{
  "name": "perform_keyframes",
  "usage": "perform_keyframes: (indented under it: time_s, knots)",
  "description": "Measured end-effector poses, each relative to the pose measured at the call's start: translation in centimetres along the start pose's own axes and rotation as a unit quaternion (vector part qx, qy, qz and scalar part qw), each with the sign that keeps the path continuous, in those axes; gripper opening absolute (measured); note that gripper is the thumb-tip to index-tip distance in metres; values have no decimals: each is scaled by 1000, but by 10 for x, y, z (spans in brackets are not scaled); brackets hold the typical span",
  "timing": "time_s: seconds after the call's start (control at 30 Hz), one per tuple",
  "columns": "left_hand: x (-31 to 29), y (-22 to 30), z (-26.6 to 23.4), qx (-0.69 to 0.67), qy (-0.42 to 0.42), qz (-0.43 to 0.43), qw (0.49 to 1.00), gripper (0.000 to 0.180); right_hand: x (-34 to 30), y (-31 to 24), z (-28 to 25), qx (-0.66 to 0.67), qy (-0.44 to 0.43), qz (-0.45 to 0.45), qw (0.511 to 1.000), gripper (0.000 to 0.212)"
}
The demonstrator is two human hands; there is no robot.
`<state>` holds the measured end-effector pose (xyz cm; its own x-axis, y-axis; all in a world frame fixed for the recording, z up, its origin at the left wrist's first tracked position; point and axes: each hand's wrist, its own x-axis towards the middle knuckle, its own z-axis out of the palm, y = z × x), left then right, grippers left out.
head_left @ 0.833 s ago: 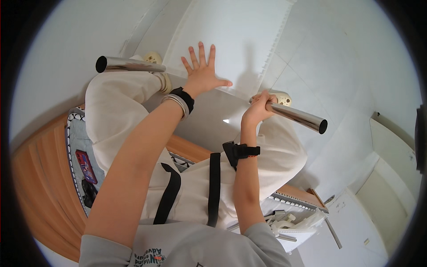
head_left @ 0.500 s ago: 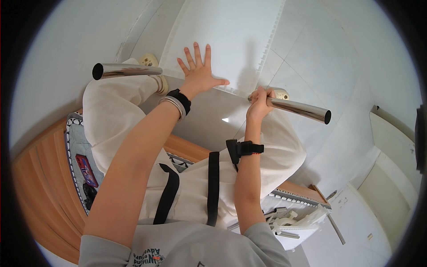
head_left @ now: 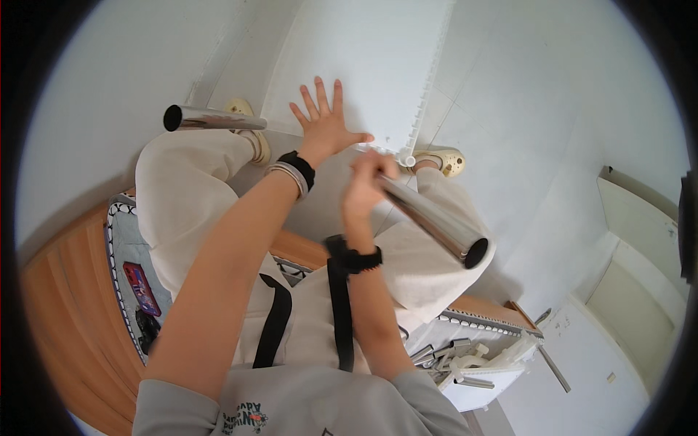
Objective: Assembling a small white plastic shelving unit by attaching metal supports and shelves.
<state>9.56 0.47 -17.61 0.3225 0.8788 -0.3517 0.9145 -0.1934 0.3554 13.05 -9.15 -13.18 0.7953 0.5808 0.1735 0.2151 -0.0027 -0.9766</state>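
The left hand (head_left: pixel 326 136) lies spread on the white panel (head_left: pixel 371 58), best pressed flat to steady it; the blurred right hand (head_left: pixel 366 190) wraps the metal tube (head_left: pixel 435 216) near the panel's edge, best gripped firmly

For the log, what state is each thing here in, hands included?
Left hand: open, spread over the white panel
Right hand: closed around the right metal tube, blurred
Right metal tube: held, tilted, hollow end exposed
Left metal tube: not held, hollow end exposed; whether fixed, unclear
White panel: broad face up
White corner fitting: uncovered
Clogs: worn
Red-edged phone: lying on the grey mat; on or off, unclear
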Motion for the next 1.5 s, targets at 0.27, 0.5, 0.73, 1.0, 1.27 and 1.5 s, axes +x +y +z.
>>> perform_keyframes:
  time_s: [0.27,0.5,0.73,1.0,1.27,1.5]
  knots:
    - [-7,5,-7,1,-28,-3,1000,127,47,-49,-26,183,90,168,965,25]
    - [-9,1,-6,36,-28,-28,999,123,46,-124,-95,286,65,215,932,26]
    - [-21,-34,-12,-39,-55,67,995,71,18,-208,-272,71,187,166,966,19]
    - [-132,-14,-120,-333,-15,125,934,28,-108,-184,-416,-162,405,142,888,16]
    - [-176,-77,-178,-316,372,106,866,49,-264,-92,-426,-555,303,244,735,25]
    - [-150,-83,-180,-303,327,135,885,71,-323,-39,-472,-482,287,487,669,38]
